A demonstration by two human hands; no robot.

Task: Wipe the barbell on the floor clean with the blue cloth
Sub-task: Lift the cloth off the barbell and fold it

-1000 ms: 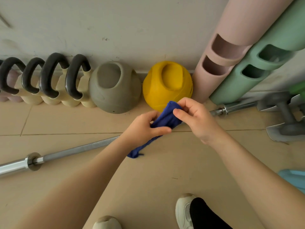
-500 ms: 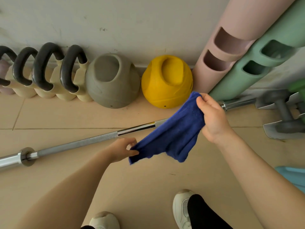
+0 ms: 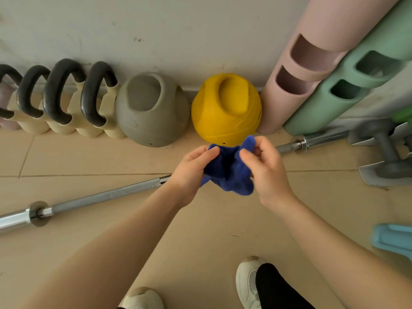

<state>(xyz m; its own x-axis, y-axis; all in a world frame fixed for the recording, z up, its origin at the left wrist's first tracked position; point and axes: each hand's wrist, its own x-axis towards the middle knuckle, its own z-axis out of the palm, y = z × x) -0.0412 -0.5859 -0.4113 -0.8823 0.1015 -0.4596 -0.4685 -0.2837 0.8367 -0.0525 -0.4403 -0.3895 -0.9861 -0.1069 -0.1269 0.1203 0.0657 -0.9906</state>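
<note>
Since half a second ago, both hands have drawn back together at the centre of the frame, and the blue cloth [image 3: 227,170], then stretched wide between them, is bunched into a wad. Left hand [image 3: 191,168] pinches the cloth's left edge between thumb and fingers; right hand [image 3: 265,170] pinches its right edge, an upper corner poking up beside the fingertips. Both are clamped on the cloth, held in the air above the floor [image 3: 200,230].

Judging by this, the step in hand is folding or gathering the cloth into a pad; wiping has not begun. Next, the pad needs lowering onto the bar and wrapping round it.

Below and behind the hands, the barbell [image 3: 107,195] lies on the floor, its long axis running from the lower left of the frame up to the right, its middle hidden by the hands and cloth.
</note>
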